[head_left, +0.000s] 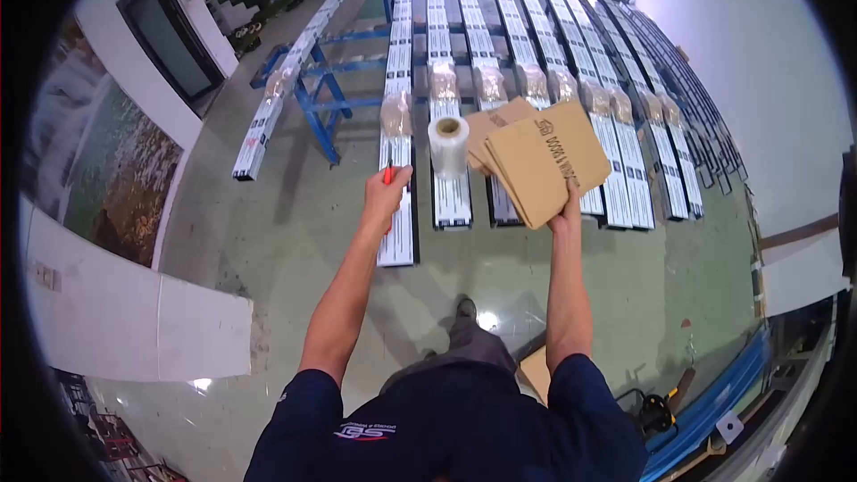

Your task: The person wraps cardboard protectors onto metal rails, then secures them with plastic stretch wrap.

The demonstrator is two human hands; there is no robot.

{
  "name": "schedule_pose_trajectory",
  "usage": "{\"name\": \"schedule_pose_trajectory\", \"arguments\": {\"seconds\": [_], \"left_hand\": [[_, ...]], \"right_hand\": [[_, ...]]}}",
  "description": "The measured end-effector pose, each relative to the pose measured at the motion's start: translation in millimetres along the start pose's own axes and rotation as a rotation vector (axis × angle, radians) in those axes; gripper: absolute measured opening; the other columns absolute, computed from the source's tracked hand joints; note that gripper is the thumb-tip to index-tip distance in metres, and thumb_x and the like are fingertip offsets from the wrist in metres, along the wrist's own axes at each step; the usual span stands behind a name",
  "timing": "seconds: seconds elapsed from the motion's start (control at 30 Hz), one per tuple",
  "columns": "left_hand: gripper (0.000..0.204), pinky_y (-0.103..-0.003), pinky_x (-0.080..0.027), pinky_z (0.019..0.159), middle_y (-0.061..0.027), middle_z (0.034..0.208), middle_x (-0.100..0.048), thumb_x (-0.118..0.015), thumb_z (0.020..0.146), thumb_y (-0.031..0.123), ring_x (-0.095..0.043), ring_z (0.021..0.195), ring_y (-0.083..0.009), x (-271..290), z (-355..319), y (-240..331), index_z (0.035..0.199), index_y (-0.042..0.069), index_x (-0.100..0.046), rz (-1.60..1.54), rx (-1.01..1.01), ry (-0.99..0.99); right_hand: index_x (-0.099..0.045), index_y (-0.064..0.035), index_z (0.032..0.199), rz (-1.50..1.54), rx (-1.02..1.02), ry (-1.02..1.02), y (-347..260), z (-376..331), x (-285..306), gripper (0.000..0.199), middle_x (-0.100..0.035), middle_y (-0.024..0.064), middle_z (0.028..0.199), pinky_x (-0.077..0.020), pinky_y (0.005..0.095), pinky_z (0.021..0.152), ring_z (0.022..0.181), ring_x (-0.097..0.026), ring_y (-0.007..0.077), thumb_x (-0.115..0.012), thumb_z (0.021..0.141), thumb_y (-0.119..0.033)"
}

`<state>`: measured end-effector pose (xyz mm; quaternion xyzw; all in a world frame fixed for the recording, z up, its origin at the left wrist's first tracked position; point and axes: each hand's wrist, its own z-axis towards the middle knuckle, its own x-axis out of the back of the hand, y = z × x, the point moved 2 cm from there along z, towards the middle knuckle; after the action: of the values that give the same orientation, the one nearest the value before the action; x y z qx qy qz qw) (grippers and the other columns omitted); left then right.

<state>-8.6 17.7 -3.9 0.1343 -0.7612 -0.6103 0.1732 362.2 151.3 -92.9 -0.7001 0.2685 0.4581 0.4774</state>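
Observation:
My left hand point(384, 201) is closed around a slim red tool point(388, 171) with a dark tip; its exact kind I cannot make out. This hand is over the near end of a long profile point(398, 245) covered in white printed film. In my right hand point(566, 212) is a stack of brown cardboard sheets point(544, 161), gripped at its lower right edge with the thumb on top. Behind the stack, partly hidden, lies more brown cardboard point(495, 122). A roll of clear stretch film point(449, 150) stands upright between my hands, on a neighbouring profile.
Several more film-covered profiles point(616, 138) lie side by side on blue metal racks point(323, 107), with clear wrap bands around them. One profile point(295, 67) sits apart at the left. Thin dark bars point(701, 107) lie at the right; blue lengths point(714, 419) lie at the lower right.

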Motion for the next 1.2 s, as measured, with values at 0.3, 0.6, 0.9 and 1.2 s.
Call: {"name": "schedule_pose_trajectory", "arguments": {"seconds": [0.3,0.6,0.9,1.2], "left_hand": [[0.049,-0.036,-0.051,0.067,-0.0102,0.078,-0.071,-0.079,0.076,0.044,-0.065,0.072,-0.0179,-58.1,158.2,23.0,0.098,0.001,-0.074,0.477,-0.077,0.134],[0.041,-0.032,-0.052,0.07,-0.0102,0.088,-0.074,-0.071,0.074,0.032,-0.068,0.079,-0.0149,-45.8,203.0,0.3,0.096,-0.002,-0.075,0.398,0.085,-0.065],[0.04,-0.043,-0.056,0.074,-0.0191,0.086,-0.072,-0.076,0.066,0.037,-0.072,0.082,-0.0341,-18.5,179.7,-7.1,0.083,0.001,-0.073,0.558,0.059,0.005],[0.024,-0.039,-0.05,0.063,-0.0178,0.07,-0.066,-0.073,0.072,0.024,-0.063,0.062,-0.0268,199.1,70.3,-88.1,0.076,0.001,-0.067,0.179,-0.108,0.124]], "right_hand": [[-0.046,-0.0028,0.14,-0.136,0.18,0.445,43.9,170.4,52.0,0.066,-0.061,0.0134,0.129,-0.0523,0.0461,0.097,0.115,-0.062,0.0303,-0.071,0.087,-0.034],[-0.052,-0.0014,0.133,-0.429,0.19,0.479,43.9,237.6,50.6,0.065,-0.064,0.0133,0.119,-0.0562,0.0399,0.088,0.103,-0.066,0.0285,-0.079,0.079,-0.026],[-0.054,0.0044,0.131,-0.473,0.154,0.363,20.0,194.8,84.0,0.056,-0.062,0.0185,0.126,-0.0546,0.0462,0.093,0.109,-0.065,0.0324,-0.064,0.089,-0.031],[-0.045,-0.0056,0.144,-0.329,0.478,0.324,58.1,100.8,-42.9,0.059,-0.056,0.014,0.139,-0.0512,0.0503,0.1,0.123,-0.057,0.0307,-0.056,0.096,-0.038]]}}
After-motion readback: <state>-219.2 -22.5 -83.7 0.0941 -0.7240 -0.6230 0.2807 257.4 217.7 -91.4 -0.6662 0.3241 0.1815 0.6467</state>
